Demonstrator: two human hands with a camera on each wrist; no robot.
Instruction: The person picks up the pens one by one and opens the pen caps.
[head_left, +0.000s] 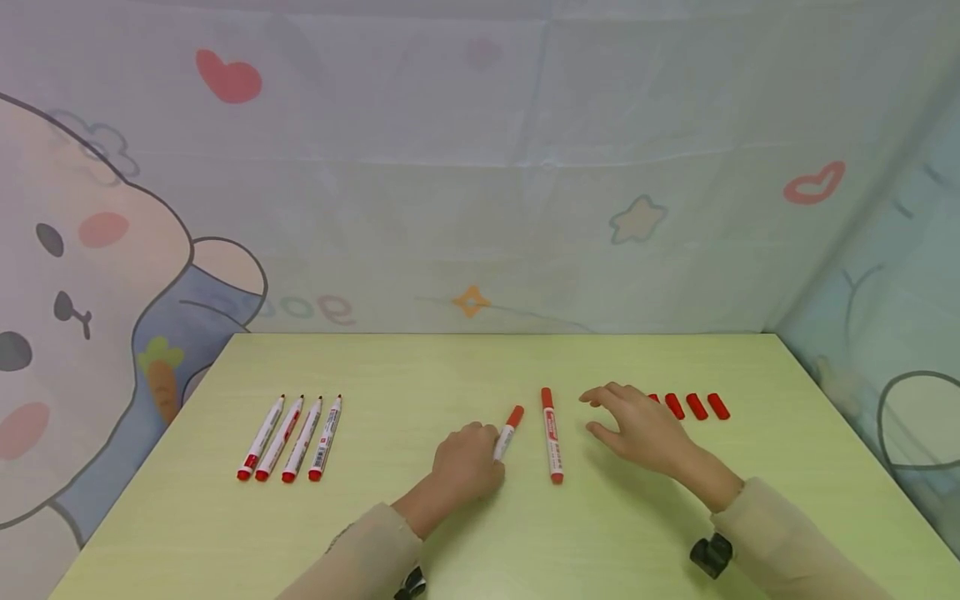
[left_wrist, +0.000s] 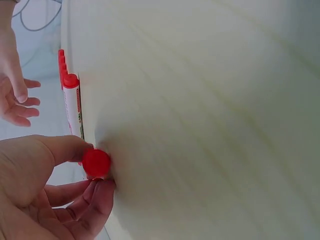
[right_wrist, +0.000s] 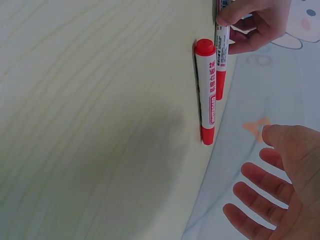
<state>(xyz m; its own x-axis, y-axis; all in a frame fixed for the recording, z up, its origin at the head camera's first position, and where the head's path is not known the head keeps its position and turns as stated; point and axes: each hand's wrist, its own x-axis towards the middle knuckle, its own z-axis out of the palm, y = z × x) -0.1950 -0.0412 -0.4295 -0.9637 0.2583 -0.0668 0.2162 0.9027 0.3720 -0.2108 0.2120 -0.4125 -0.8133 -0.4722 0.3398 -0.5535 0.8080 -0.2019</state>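
Note:
My left hand [head_left: 467, 462] pinches a white marker with a red cap [head_left: 507, 437] between thumb and fingers, close over the table. In the left wrist view the round red end of this marker [left_wrist: 96, 163] faces the camera. Just right of it lies a second capped red marker [head_left: 552, 437], its cap pointing away from me. Beyond that marker, my right hand [head_left: 637, 429] hovers with fingers spread and nothing in them. Behind the right hand several loose red caps [head_left: 697, 407] lie in a row, one of them partly covered by the hand.
At the left of the pale yellow-green table [head_left: 420, 367], several uncapped red markers [head_left: 298, 440] lie side by side, tips pointing away. A printed cloth [head_left: 480, 208] hangs behind the table's far edge, and another stretch of cloth [head_left: 900, 333] borders the right side.

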